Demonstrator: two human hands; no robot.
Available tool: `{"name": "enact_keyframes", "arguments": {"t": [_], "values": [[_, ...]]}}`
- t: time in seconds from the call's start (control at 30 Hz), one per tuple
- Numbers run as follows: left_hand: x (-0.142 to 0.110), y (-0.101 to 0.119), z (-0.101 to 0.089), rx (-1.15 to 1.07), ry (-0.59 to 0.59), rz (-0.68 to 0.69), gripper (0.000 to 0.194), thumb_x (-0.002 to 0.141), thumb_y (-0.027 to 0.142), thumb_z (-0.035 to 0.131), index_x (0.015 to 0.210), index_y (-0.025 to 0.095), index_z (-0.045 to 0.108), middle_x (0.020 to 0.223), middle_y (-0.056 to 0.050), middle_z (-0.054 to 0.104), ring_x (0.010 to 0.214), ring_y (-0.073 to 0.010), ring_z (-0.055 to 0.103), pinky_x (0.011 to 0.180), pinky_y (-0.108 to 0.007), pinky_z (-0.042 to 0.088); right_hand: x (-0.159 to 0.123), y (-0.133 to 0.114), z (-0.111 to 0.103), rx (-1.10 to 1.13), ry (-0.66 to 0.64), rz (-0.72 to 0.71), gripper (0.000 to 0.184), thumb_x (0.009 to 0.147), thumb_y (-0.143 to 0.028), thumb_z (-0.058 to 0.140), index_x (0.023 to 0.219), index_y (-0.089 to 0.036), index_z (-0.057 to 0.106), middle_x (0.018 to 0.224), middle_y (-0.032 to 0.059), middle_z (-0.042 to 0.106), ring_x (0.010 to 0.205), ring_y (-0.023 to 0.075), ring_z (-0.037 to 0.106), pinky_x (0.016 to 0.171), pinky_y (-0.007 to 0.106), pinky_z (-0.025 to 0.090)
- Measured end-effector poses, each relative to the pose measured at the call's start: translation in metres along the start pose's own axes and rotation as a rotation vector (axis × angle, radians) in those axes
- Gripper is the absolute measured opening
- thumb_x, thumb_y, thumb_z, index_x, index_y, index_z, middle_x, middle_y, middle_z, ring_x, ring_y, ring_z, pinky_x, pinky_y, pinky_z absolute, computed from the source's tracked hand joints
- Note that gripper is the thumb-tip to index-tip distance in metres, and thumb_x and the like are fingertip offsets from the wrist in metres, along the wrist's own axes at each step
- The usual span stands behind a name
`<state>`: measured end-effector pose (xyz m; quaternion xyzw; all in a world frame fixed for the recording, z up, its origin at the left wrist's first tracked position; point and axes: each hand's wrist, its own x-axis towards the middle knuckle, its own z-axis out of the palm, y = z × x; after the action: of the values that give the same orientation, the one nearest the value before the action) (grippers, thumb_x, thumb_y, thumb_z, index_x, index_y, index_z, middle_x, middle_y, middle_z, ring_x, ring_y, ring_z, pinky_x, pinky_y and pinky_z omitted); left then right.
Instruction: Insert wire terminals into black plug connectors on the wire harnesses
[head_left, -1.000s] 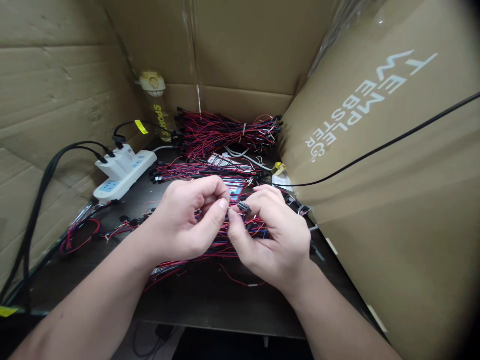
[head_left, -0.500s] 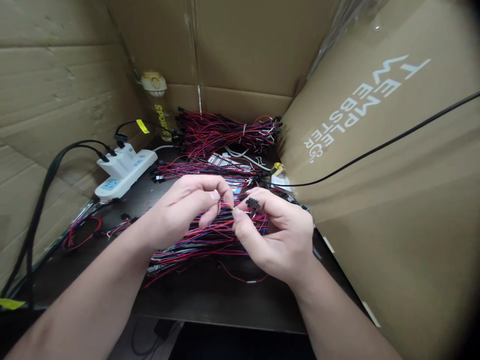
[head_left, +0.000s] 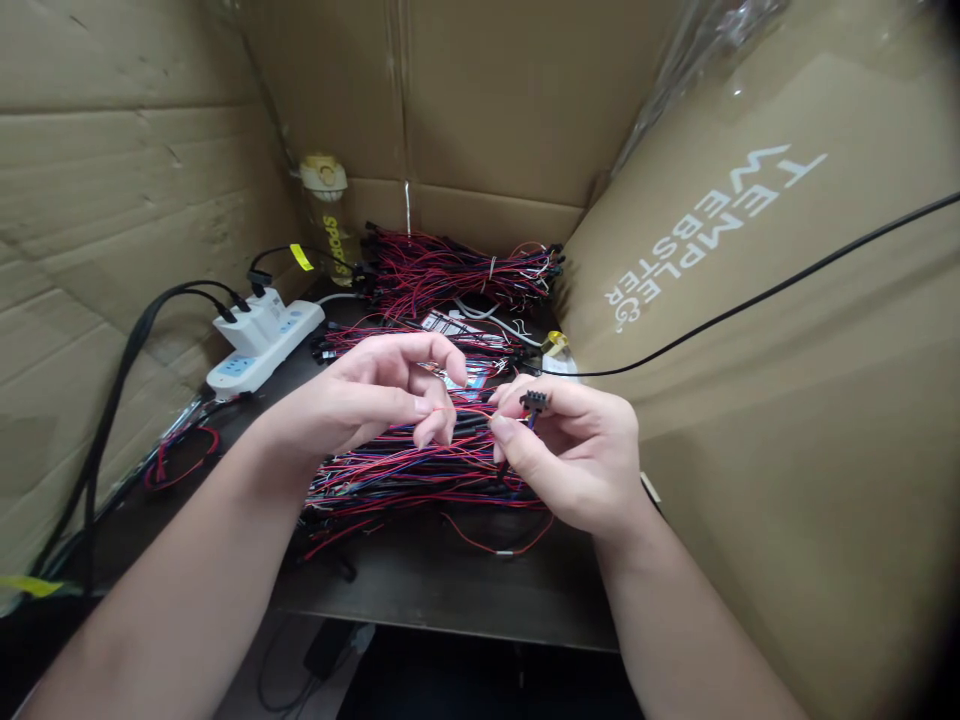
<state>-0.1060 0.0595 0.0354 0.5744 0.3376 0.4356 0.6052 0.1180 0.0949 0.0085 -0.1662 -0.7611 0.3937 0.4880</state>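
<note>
A thin orange-red wire (head_left: 469,409) stretches between my two hands. My left hand (head_left: 397,390) pinches one end of it between thumb and a finger, with the index finger raised and curved. My right hand (head_left: 570,450) grips the wire near its other end between thumb and index finger. A black multi-pin connector (head_left: 534,402) with dark wires sticks up among the fingers of my right hand. Right below both hands lies a thick bundle of red, blue and black wires (head_left: 420,475), partly covered by them.
Behind are a middle wire bundle (head_left: 360,343) and a large tied bundle (head_left: 450,270). A white power strip (head_left: 266,350) with plugs stands left, a bottle (head_left: 324,215) behind it. Cardboard walls (head_left: 495,110) enclose the table (head_left: 450,590). A black cable (head_left: 750,295) crosses at right.
My hands have drawn apart, so a longer stretch of wire shows between them. My left index finger has lifted. The view has shifted slightly.
</note>
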Motion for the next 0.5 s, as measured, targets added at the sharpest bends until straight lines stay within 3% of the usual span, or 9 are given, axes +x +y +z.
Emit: {"name": "enact_keyframes", "arguments": {"t": [0.17, 0.43, 0.5], "values": [[-0.001, -0.003, -0.002, -0.001, -0.095, 0.003, 0.032, 0.09, 0.024, 0.076, 0.118, 0.022, 0.06, 0.072, -0.002, 0.072, 0.066, -0.0161, 0.069, 0.066, -0.028, 0.056, 0.001, -0.003, -0.003, 0.069, -0.008, -0.015, 0.009, 0.088, -0.013, 0.072, 0.082, -0.019, 0.068, 0.063, -0.002, 0.066, 0.063, 0.0135, 0.06, 0.066, 0.031, 0.055], [0.002, -0.001, 0.001, 0.195, -0.044, 0.005, 0.053, 0.09, 0.028, 0.077, 0.138, 0.024, 0.055, 0.089, -0.007, 0.079, 0.066, -0.013, 0.068, 0.058, -0.021, 0.05, 0.001, -0.005, -0.01, 0.047, -0.016, 0.004, 0.01, 0.087, -0.013, 0.072, 0.079, -0.019, 0.069, 0.067, -0.0005, 0.068, 0.063, 0.0139, 0.06, 0.071, 0.034, 0.056], [0.003, -0.001, 0.002, 0.234, -0.055, -0.01, 0.048, 0.091, 0.028, 0.076, 0.135, 0.021, 0.057, 0.094, -0.008, 0.079, 0.071, -0.0134, 0.07, 0.059, -0.02, 0.049, 0.0, -0.004, -0.011, 0.037, -0.021, 0.001, 0.01, 0.086, -0.012, 0.072, 0.079, -0.018, 0.069, 0.067, -0.0006, 0.068, 0.064, 0.0138, 0.06, 0.071, 0.034, 0.055]]}}
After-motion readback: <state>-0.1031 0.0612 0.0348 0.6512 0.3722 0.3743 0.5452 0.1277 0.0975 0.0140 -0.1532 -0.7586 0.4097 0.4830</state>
